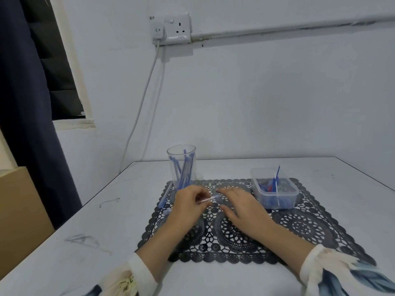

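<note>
From the head camera I see my operator's left hand (188, 205) curled over the black lace mat (299, 227). Its thumb and fingertips pinch a thin clear stick (208, 199). The stick lies nearly level and juts out from those fingertips toward the right hand (241, 207), its blue-tinted end pointing slightly away from the body.

The right hand lies palm down, just beside the left, with its fingers loosely spread and gripping nothing. The stick's free end sits between its forefinger and thumb. I cannot tell whether it touches either of them.

Just beyond the left hand's knuckles stands a clear cup (181, 165) on the far edge of the mat, holding a bundle of similar blue-and-clear sticks (183, 171) that lean against its wall. To the outer side of the left hand a few loose sticks (165, 195) lie at the mat's edge.

Beyond and to the outer side of the right hand, a clear plastic box (277, 201) sits on the mat with thin blue pieces (270, 186) in it, one poking up past the rim.

The mat rests on a white table (106, 210). Patterned sleeves cover both wrists.
</note>
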A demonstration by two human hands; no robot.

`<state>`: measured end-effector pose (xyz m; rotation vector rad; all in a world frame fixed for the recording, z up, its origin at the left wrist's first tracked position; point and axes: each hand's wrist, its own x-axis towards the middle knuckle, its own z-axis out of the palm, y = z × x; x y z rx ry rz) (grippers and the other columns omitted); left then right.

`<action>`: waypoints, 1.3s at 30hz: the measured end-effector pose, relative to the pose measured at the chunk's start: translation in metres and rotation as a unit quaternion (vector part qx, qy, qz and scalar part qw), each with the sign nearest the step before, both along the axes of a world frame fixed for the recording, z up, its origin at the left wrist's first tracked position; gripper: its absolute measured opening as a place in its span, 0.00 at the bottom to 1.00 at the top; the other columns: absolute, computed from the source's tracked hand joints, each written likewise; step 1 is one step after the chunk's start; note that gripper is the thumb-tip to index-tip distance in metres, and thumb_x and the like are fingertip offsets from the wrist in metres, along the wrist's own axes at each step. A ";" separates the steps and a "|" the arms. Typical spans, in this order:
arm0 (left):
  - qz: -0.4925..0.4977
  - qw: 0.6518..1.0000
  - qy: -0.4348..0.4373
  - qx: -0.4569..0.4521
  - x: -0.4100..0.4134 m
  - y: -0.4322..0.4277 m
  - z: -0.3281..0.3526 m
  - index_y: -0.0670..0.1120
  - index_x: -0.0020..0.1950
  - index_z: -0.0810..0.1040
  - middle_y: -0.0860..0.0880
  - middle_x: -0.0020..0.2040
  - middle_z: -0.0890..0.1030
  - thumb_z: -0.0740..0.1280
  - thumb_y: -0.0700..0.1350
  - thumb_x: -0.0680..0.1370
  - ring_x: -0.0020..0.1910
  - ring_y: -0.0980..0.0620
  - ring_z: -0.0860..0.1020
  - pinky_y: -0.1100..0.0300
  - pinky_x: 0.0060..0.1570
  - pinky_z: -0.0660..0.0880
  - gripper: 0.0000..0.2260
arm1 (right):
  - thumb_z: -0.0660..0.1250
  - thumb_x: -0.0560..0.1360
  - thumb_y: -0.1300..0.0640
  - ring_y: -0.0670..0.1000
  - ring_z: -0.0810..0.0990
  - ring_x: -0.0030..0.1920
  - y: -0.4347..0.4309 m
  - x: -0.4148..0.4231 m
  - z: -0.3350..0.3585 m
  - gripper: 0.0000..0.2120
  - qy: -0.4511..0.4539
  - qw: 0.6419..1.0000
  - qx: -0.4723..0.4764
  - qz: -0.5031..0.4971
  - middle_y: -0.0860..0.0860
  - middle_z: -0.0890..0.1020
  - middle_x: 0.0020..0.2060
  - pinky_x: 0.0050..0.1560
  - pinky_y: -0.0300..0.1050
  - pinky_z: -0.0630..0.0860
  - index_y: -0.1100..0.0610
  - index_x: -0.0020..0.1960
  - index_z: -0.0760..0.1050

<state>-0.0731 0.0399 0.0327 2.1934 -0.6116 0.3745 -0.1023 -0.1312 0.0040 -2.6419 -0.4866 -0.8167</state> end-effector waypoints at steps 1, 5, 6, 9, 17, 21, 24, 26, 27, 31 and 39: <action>-0.007 1.000 -0.014 0.010 0.001 0.001 0.000 0.46 0.43 0.82 0.55 0.39 0.79 0.74 0.38 0.70 0.38 0.62 0.76 0.74 0.42 0.72 0.06 | 0.65 0.75 0.54 0.50 0.76 0.56 0.000 0.001 -0.001 0.17 -0.011 1.000 -0.011 0.001 0.50 0.79 0.54 0.59 0.50 0.72 0.53 0.63 0.73; -0.045 0.995 -0.075 0.054 0.000 0.001 -0.001 0.44 0.45 0.83 0.54 0.40 0.78 0.73 0.35 0.70 0.38 0.62 0.75 0.76 0.43 0.70 0.07 | 0.68 0.72 0.54 0.51 0.80 0.49 0.000 0.003 0.002 0.11 -0.057 0.997 -0.055 -0.013 0.49 0.82 0.48 0.52 0.50 0.77 0.54 0.54 0.79; -0.053 0.993 -0.085 0.060 -0.001 0.001 -0.002 0.44 0.45 0.83 0.54 0.40 0.77 0.73 0.35 0.69 0.38 0.62 0.75 0.76 0.44 0.70 0.07 | 0.67 0.72 0.53 0.51 0.80 0.47 0.000 0.002 0.003 0.10 -0.062 0.996 -0.062 -0.017 0.49 0.82 0.46 0.50 0.50 0.78 0.54 0.52 0.79; -0.061 0.991 -0.102 0.056 -0.004 0.001 -0.002 0.46 0.44 0.83 0.55 0.40 0.77 0.73 0.36 0.69 0.38 0.64 0.75 0.74 0.43 0.71 0.08 | 0.57 0.73 0.48 0.50 0.81 0.44 -0.003 0.000 0.009 0.15 -0.076 0.994 -0.080 -0.017 0.48 0.82 0.43 0.45 0.49 0.79 0.53 0.46 0.80; 0.050 0.990 -0.109 0.077 -0.003 0.008 0.003 0.54 0.45 0.82 0.60 0.41 0.77 0.73 0.45 0.71 0.41 0.62 0.73 0.73 0.40 0.66 0.05 | 0.56 0.75 0.49 0.51 0.79 0.40 -0.010 -0.001 0.012 0.16 -0.097 0.995 -0.038 -0.005 0.48 0.81 0.38 0.42 0.48 0.78 0.55 0.44 0.80; 0.067 0.984 -0.160 0.050 -0.001 0.010 0.001 0.55 0.43 0.83 0.61 0.37 0.79 0.76 0.48 0.67 0.36 0.69 0.70 0.72 0.41 0.66 0.06 | 0.57 0.74 0.50 0.51 0.79 0.38 -0.013 -0.002 0.013 0.16 -0.098 0.995 -0.016 -0.007 0.48 0.82 0.38 0.39 0.49 0.78 0.56 0.45 0.81; 0.059 0.984 -0.169 0.024 -0.002 0.012 0.000 0.55 0.43 0.84 0.60 0.37 0.82 0.76 0.51 0.65 0.35 0.73 0.71 0.63 0.43 0.72 0.08 | 0.62 0.72 0.54 0.51 0.79 0.38 -0.015 0.000 0.011 0.12 -0.103 0.994 -0.025 -0.009 0.48 0.82 0.37 0.39 0.49 0.78 0.57 0.45 0.82; 0.049 0.988 -0.147 0.021 -0.004 0.012 0.000 0.56 0.44 0.84 0.60 0.38 0.83 0.75 0.53 0.66 0.33 0.67 0.75 0.66 0.42 0.72 0.08 | 0.69 0.68 0.60 0.51 0.79 0.37 -0.015 0.001 0.010 0.05 -0.116 0.993 -0.028 -0.010 0.49 0.83 0.36 0.38 0.49 0.78 0.57 0.43 0.83; 0.047 0.989 -0.137 0.023 -0.004 0.012 0.001 0.56 0.44 0.84 0.60 0.38 0.83 0.74 0.54 0.67 0.33 0.64 0.76 0.70 0.40 0.71 0.08 | 0.72 0.66 0.62 0.51 0.79 0.37 -0.016 0.001 0.010 0.05 -0.126 0.991 -0.031 -0.010 0.48 0.82 0.35 0.37 0.49 0.78 0.57 0.42 0.83; 0.057 0.992 -0.107 0.028 -0.007 0.011 0.003 0.57 0.45 0.84 0.60 0.34 0.82 0.73 0.55 0.68 0.30 0.63 0.75 0.74 0.33 0.67 0.08 | 0.78 0.59 0.66 0.50 0.80 0.35 -0.017 0.000 0.012 0.11 -0.161 0.986 -0.040 -0.008 0.48 0.82 0.33 0.38 0.46 0.78 0.56 0.39 0.83; 0.073 0.997 0.006 0.018 -0.007 0.007 0.003 0.58 0.46 0.84 0.62 0.27 0.77 0.73 0.56 0.69 0.24 0.65 0.71 0.71 0.29 0.65 0.08 | 0.76 0.57 0.72 0.53 0.79 0.34 -0.018 0.003 0.008 0.12 -0.140 0.989 -0.028 0.026 0.52 0.82 0.32 0.38 0.46 0.80 0.62 0.39 0.82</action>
